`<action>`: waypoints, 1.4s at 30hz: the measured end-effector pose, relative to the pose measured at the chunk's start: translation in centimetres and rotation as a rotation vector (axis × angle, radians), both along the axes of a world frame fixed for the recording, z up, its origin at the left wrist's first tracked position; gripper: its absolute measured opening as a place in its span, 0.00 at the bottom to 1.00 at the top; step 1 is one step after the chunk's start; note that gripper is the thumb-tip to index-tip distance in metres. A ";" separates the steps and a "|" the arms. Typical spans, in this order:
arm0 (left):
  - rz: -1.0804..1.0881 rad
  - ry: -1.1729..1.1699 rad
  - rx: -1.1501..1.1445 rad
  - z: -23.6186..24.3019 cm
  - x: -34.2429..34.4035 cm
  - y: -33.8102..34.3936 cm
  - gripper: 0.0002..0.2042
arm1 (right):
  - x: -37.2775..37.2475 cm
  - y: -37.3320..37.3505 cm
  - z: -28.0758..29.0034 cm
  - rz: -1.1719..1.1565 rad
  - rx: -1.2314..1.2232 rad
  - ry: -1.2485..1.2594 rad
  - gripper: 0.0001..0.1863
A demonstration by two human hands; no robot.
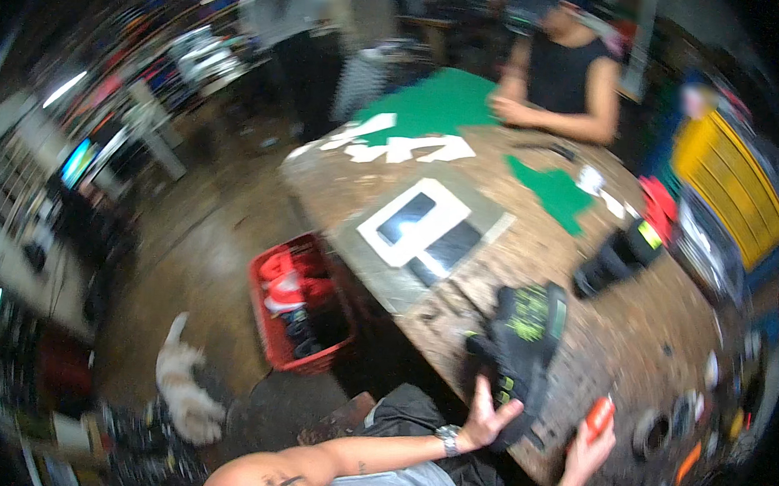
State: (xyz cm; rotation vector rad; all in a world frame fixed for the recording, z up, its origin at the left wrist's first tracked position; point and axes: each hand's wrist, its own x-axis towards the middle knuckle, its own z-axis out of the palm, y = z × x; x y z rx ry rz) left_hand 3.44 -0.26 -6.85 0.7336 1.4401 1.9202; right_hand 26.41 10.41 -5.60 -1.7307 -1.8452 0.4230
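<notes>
At the near edge of the wooden workbench [635, 350], my left hand [490, 417] grips a black shoe [527, 343] with neon-green markings. To its right, my right hand [592, 442] is closed around an orange-handled object [601, 411]; what its working end is, I cannot make out. Farther up the bench stands a black shoe or boot [609, 263] beside red material [659, 194]. A grey-green board [361, 268] carries white frames and dark sheets [405, 217].
Across the bench sits a person in a black top [568, 75], by green sheets [426, 101] and white pieces [450, 148]. A red basket of items [254, 306] is left of the bench, a light-furred animal [189, 392] on the floor. A yellow panel [727, 190] stands at right.
</notes>
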 end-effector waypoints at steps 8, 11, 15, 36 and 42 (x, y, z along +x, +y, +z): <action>0.021 -0.021 -0.030 -0.3 -1.0 -0.9 0.49 | -4.2 -4.8 5.7 -0.061 0.052 0.048 0.34; -0.018 -0.083 -0.007 -0.1 -1.5 -0.8 0.48 | -5.3 -6.1 6.9 -0.052 0.134 0.090 0.29; -0.038 -0.092 -0.053 0.2 -2.1 -0.7 0.49 | -6.3 -6.8 7.1 0.052 0.254 0.201 0.22; -1.085 0.092 -0.269 8.2 -20.4 5.0 0.55 | -7.8 -11.5 4.3 0.324 0.005 0.475 0.13; -1.376 0.156 -0.314 9.3 -23.4 10.0 0.41 | -7.4 -9.9 3.5 0.290 -0.052 0.477 0.12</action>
